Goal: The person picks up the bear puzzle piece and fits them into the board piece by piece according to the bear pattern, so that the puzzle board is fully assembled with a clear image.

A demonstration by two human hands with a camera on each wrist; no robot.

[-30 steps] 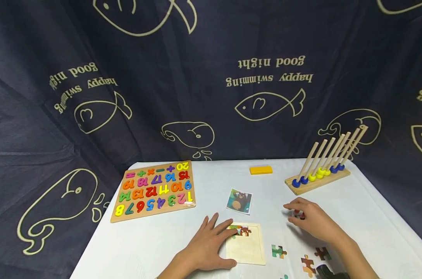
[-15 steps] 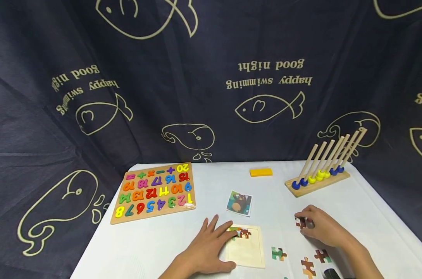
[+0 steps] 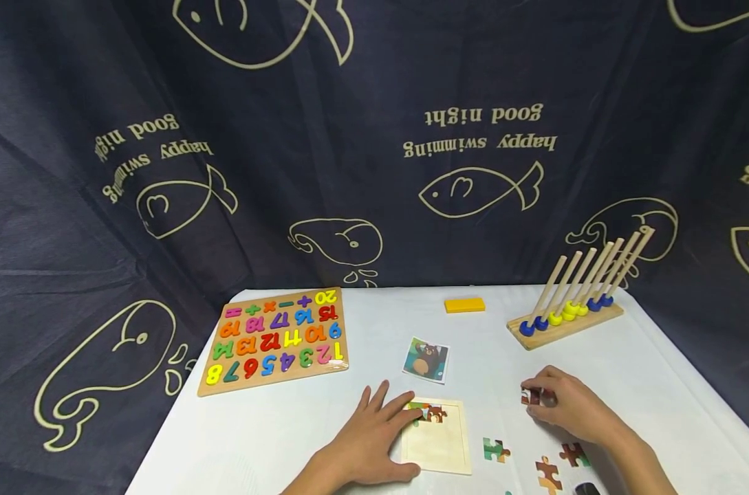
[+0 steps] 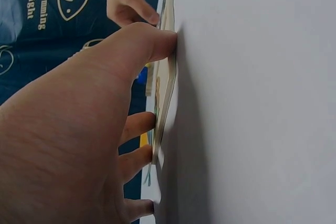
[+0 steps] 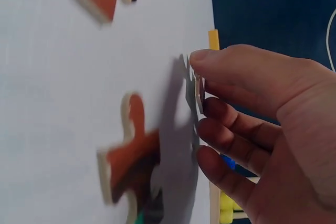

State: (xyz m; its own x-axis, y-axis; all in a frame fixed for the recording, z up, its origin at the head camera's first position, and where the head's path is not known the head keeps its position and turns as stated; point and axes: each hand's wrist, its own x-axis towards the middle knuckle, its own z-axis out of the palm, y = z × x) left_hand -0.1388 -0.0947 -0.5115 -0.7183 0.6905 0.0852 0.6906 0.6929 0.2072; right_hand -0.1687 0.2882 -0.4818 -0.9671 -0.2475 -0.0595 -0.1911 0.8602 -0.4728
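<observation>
My left hand rests with spread fingers at the left side of a shallow wooden puzzle tray. Its fingertips touch the joined puzzle pieces in the tray's top left corner, and the thumb lies at the near edge. To the right of the tray, my right hand pinches a brown and white jigsaw piece between thumb and fingers, close over the table. Loose pieces lie nearer me: a green one, an orange-brown one and a dark brown one.
A bear picture card lies beyond the tray. Farther back are a number board on the left, a yellow block and a bead-and-peg stand on the right. A dark curtain hangs behind the white table.
My right hand has shifted slightly right and nearer me, and the piece in its fingers shows more of its printed face. The left hand stays on the tray.
</observation>
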